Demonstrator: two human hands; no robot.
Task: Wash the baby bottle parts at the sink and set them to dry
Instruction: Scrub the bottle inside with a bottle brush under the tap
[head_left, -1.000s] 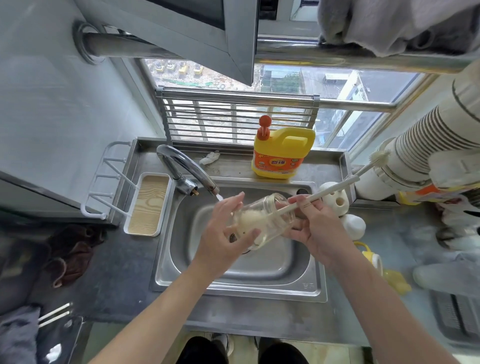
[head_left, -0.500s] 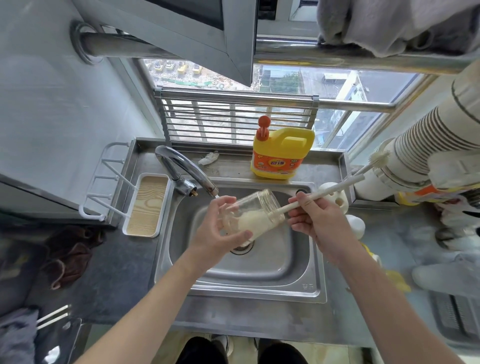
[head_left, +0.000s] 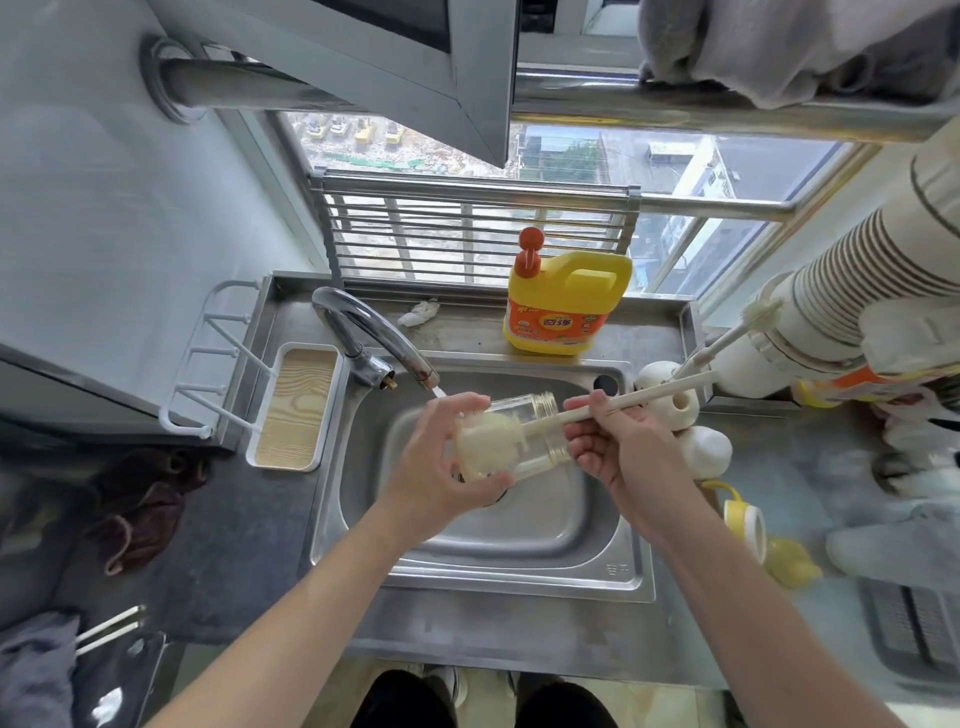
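Over the steel sink (head_left: 519, 579), the left hand (head_left: 436, 473) curls round a clear, cylindrical baby bottle (head_left: 540, 447) lying sideways, threaded mouth toward 2 o'clock. The right hand (head_left: 623, 452) pinches the slim white brush (head_left: 654, 394) by its handle, the sponge head inside the bottle.

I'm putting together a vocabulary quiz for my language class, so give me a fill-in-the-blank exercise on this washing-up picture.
1. The left hand holds the clear bottle over the ____.
2. The right hand grips the brush, whose bristly head is ____ the bottle.
3. The detergent jug on the ledge by the window is ____ in colour.

Missing words: sink; inside; yellow.
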